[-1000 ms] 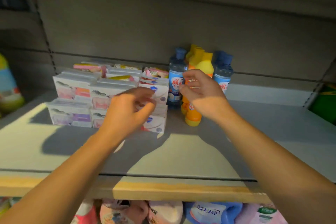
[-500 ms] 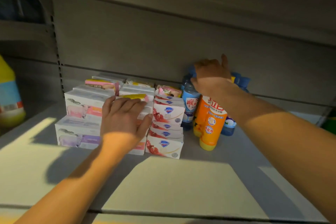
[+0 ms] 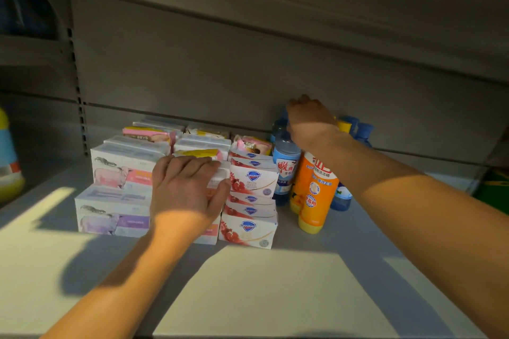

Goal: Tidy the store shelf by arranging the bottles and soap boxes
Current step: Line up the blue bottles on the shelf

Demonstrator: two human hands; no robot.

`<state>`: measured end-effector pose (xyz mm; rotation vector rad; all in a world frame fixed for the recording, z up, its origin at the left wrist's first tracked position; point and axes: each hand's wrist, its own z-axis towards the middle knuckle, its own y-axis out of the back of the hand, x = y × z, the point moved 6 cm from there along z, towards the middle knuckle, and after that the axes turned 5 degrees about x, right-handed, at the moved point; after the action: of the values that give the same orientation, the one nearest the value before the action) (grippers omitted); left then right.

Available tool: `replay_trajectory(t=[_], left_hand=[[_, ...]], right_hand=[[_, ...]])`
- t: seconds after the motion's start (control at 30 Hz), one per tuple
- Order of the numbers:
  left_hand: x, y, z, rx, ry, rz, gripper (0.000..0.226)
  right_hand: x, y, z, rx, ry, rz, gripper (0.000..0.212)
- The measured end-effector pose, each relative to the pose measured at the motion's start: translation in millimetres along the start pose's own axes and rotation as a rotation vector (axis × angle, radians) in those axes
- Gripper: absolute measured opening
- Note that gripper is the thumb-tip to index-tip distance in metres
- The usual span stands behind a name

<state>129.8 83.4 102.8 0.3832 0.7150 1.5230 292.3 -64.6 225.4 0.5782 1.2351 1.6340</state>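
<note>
At the far left edge of the shelf (image 3: 275,283) a yellow-and-blue jug (image 3: 8,157) stands well apart from everything else. Next come the soap boxes (image 3: 121,173), stacked two high in rows that run back to the rear wall, with a few pink and yellow wrapped bars (image 3: 150,133) lying on top. Against the front of the middle stack the left hand (image 3: 187,190) lies flat, fingers straight and together, pressing rather than gripping. Just beside it, touching, is the stack of white-and-red soap boxes (image 3: 252,201), sitting a little further forward. Further right stand the bottles: a blue-labelled bottle (image 3: 285,170), an orange bottle (image 3: 315,192) in front, more blue-capped ones (image 3: 358,129) behind. Over their tops reaches the right hand (image 3: 308,118), fingers curled down over the caps; which cap it grips, if any, I cannot tell. The step looks like squaring the groups, boxes pushed back and bottles gathered. Next calls for a steady push and keeping the tall bottles upright.
</note>
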Motion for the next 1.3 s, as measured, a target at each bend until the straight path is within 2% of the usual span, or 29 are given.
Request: replay_trajectory(t=[0.23, 0.4, 0.6, 0.73, 0.87, 1.03, 1.13, 1.23, 1.3], left_hand=[[-0.3, -0.6, -0.5, -0.001, 0.008, -0.002, 0.049], [-0.3, -1.0, -1.1, 0.002, 0.006, 0.01, 0.049], [-1.1, -0.9, -0.8, 0.003, 0.007, 0.005, 0.051], [-2.2, 0.1, 0.2, 0.008, 0.005, 0.003, 0.052], [-1.6, 1.3, 1.3, 0.035, 0.025, 0.004, 0.053], [-2.7, 5.4, 9.3, 0.191, 0.085, 0.002, 0.058], [-10.6, 20.5, 15.0, 0.171, 0.099, -0.08, 0.075], [-44.5, 54.0, 13.4, -0.011, -0.07, -0.24, 0.086], [-68.1, 63.7, 6.4, -0.016, -0.16, -0.294, 0.085]], right_hand=[[3.5, 4.1, -18.0, 0.034, 0.041, 0.168, 0.035], [1.3, 15.7, -31.1, -0.051, 0.021, 0.183, 0.029], [-0.7, 48.1, -40.3, -0.222, 0.012, 0.219, 0.035], [-4.4, 70.0, -52.6, -0.352, 0.032, 0.273, 0.03], [-15.6, 85.4, -81.4, -0.562, 0.081, 0.483, 0.021], [-41.2, 90.4, -120.6, -0.751, -0.045, 0.793, 0.022], [-56.9, 85.0, -142.4, -0.734, -0.153, 0.973, 0.027], [-68.9, 80.8, -163.0, -0.68, -0.087, 1.251, 0.027], [-76.0, 77.0, -174.5, -0.611, -0.061, 1.31, 0.028]])
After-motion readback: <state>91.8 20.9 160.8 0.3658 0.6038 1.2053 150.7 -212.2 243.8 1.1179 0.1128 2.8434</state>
